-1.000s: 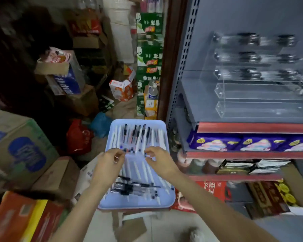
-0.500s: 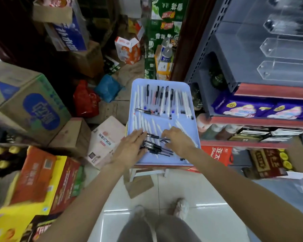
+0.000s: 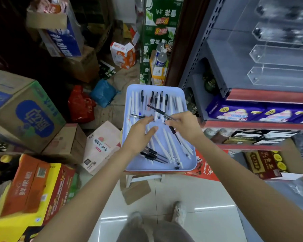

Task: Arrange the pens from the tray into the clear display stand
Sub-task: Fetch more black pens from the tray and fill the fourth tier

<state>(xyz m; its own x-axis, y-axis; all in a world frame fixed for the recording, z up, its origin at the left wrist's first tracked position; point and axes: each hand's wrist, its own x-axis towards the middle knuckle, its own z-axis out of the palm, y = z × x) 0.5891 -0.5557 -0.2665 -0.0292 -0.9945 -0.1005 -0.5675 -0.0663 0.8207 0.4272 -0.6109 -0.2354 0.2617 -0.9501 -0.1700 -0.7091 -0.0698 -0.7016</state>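
Frame centre: my left hand [image 3: 140,131] spread flat over pens [image 3: 166,145] in tray [image 3: 191,167]; my right hand [image 3: 184,124] pinches a black pen [image 3: 158,111].

A: Tray [image 3: 129,165]? Pens [image 3: 166,145]?
B: Pale blue tray, frame centre; white and black pens lie flat inside, a row at its far end, others crossed.
A: Display stand [image 3: 276,74]?
B: Clear, tiered, upper right on shelf.
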